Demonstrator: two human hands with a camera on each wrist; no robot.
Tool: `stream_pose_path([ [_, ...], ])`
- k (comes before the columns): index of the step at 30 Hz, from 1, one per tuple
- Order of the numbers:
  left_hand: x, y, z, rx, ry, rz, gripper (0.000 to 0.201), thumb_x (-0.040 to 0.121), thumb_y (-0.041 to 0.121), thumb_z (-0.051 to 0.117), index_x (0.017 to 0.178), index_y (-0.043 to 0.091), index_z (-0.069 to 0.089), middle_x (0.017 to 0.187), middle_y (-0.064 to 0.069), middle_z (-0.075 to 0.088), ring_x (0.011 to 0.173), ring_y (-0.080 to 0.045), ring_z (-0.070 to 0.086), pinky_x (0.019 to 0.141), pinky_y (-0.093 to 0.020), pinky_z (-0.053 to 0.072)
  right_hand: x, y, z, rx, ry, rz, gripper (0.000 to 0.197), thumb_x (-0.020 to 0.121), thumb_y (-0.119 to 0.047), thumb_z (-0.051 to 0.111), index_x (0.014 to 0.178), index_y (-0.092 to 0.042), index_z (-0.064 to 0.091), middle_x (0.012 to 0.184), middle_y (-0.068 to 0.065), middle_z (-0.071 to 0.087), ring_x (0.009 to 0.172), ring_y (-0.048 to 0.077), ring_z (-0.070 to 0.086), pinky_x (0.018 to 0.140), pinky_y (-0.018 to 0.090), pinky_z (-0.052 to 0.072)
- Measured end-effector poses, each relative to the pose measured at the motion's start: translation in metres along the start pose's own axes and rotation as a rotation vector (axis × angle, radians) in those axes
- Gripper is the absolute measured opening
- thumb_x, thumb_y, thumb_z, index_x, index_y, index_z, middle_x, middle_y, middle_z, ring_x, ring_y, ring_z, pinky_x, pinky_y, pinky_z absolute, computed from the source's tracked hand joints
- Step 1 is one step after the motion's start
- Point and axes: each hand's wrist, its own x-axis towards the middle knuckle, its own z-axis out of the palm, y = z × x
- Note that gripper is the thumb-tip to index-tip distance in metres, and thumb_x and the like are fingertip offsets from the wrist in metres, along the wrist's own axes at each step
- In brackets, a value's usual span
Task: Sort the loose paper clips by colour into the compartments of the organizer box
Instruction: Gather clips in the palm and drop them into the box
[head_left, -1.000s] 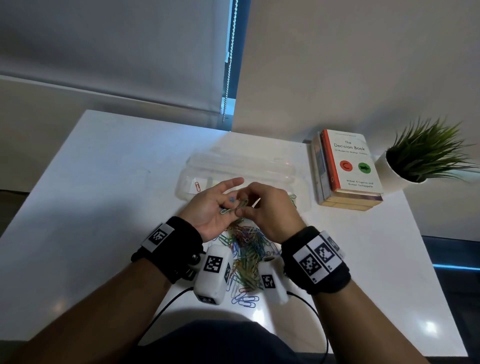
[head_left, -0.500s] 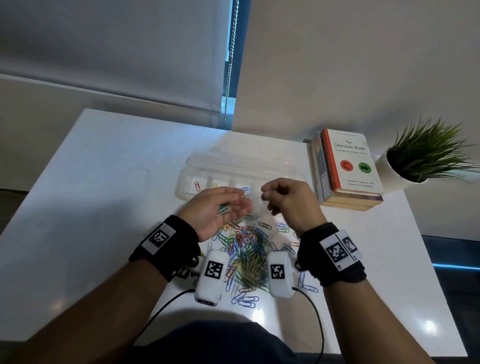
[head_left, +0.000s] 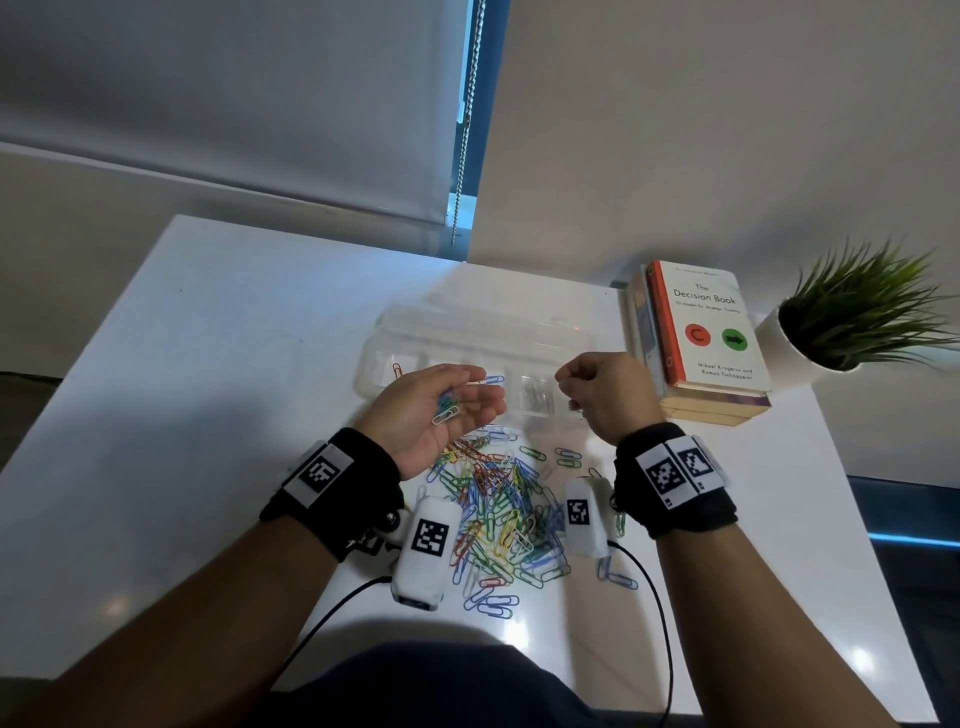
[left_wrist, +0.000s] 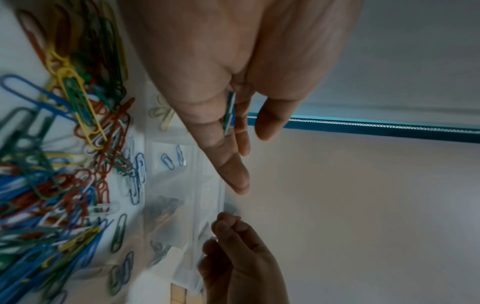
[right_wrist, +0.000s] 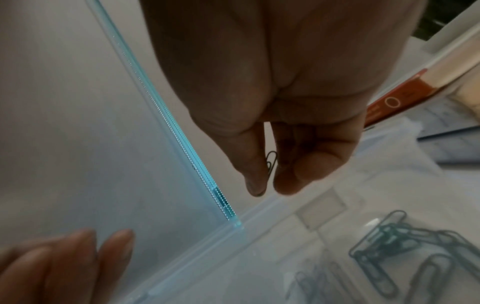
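A heap of loose coloured paper clips (head_left: 498, 499) lies on the white table in front of the clear organizer box (head_left: 467, 332). Its compartments hold a red clip (head_left: 397, 370), a blue clip (head_left: 493, 379) and dark clips (head_left: 535, 395). My left hand (head_left: 480, 392) hovers palm up over the box's near edge and holds a few blue, green and white clips (left_wrist: 230, 115) between thumb and fingers. My right hand (head_left: 563, 384) is curled above the box's right compartments. It pinches one dark clip (right_wrist: 271, 162) between thumb and forefinger.
A stack of books (head_left: 701, 343) sits just right of the box, close to my right hand. A potted plant (head_left: 857, 312) stands at the far right. The box's open lid (head_left: 483, 314) lies behind the compartments. A wall rises behind the table.
My right hand has pulled away from the left palm and moved right over the box with a clip. The left hand has stayed in place with its clips.
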Motion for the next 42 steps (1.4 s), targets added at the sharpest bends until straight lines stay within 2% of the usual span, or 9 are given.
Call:
stream_pose_path([
  [8,0.003,0.003,0.002,-0.153,-0.068,-0.047,0.046,0.102,0.036,0.031,0.108,-0.002,0.056,0.111,-0.029,0.065,0.104,-0.043,0.064,0.09,-0.043,0.053,-0.002,0.013,-0.019,-0.073,0.111,0.017,0.008,0.084,-0.014,0.068,0.077,-0.017,0.068,0.078,0.001,0.069,0.073,0.015,0.062,0.064,0.02,0.04],
  [17,0.002,0.004,0.003,-0.131,-0.084,-0.071,0.048,0.101,0.039,0.03,0.11,0.0,0.056,0.119,-0.029,0.062,0.111,-0.043,0.061,0.096,-0.046,0.048,-0.004,0.012,-0.026,-0.081,0.149,0.026,0.011,0.088,-0.018,0.064,0.092,-0.013,0.072,0.086,0.0,0.068,0.079,0.013,0.058,0.072,0.019,0.037],
  [20,0.001,0.004,0.004,-0.137,-0.085,-0.075,0.05,0.101,0.041,0.03,0.114,-0.001,0.055,0.12,-0.029,0.062,0.11,-0.043,0.061,0.095,-0.046,0.049,-0.01,0.002,-0.03,-0.015,0.186,-0.045,0.009,0.088,-0.018,0.064,0.09,-0.014,0.072,0.086,-0.002,0.068,0.079,0.011,0.058,0.072,0.02,0.037],
  [24,0.002,0.003,0.006,-0.141,-0.081,-0.076,0.057,0.1,0.047,0.029,0.123,0.0,0.052,0.118,-0.027,0.064,0.107,-0.04,0.064,0.092,-0.046,0.051,-0.031,-0.031,-0.017,0.094,0.047,-0.237,0.006,0.083,-0.018,0.07,0.08,-0.024,0.068,0.075,-0.011,0.067,0.066,-0.001,0.058,0.064,0.017,0.045],
  [28,0.001,0.003,0.01,-0.128,-0.063,-0.061,0.061,0.1,0.053,0.025,0.121,0.004,0.054,0.099,-0.017,0.065,0.075,-0.026,0.068,0.069,-0.034,0.059,-0.047,-0.058,0.008,0.081,-0.156,-0.379,0.011,0.079,-0.015,0.073,0.089,-0.018,0.075,0.08,-0.008,0.07,0.068,0.001,0.061,0.067,0.016,0.048],
  [31,0.0,0.002,0.01,-0.096,-0.043,-0.05,0.064,0.099,0.055,0.023,0.129,0.007,0.053,0.084,-0.01,0.064,0.062,-0.019,0.064,0.055,-0.026,0.049,-0.046,-0.063,0.023,-0.086,-0.185,-0.431,0.026,0.077,-0.019,0.074,0.103,-0.019,0.073,0.092,-0.003,0.065,0.08,0.008,0.057,0.072,0.02,0.043],
  [33,0.001,0.002,0.009,-0.094,-0.039,-0.045,0.064,0.099,0.056,0.024,0.131,0.008,0.051,0.089,-0.011,0.062,0.058,-0.018,0.061,0.05,-0.024,0.045,-0.046,-0.063,0.028,-0.145,-0.173,-0.45,0.03,0.076,-0.021,0.075,0.106,-0.02,0.072,0.093,-0.001,0.062,0.084,0.013,0.057,0.074,0.022,0.042],
  [36,0.001,0.0,0.005,-0.1,-0.046,-0.049,0.061,0.099,0.055,0.025,0.129,0.009,0.052,0.099,-0.014,0.062,0.055,-0.016,0.055,0.051,-0.026,0.041,-0.049,-0.061,0.033,-0.176,-0.164,-0.502,0.027,0.077,-0.016,0.073,0.104,-0.018,0.073,0.093,0.003,0.062,0.087,0.02,0.06,0.076,0.031,0.047],
  [42,-0.002,0.0,0.003,-0.127,-0.09,-0.08,0.048,0.099,0.04,0.033,0.126,0.005,0.053,0.085,-0.011,0.054,0.058,-0.016,0.05,0.055,-0.025,0.05,-0.05,-0.054,0.035,-0.115,-0.096,-0.54,0.016,0.085,-0.01,0.062,0.096,-0.014,0.073,0.088,0.005,0.066,0.083,0.022,0.061,0.072,0.034,0.047],
])
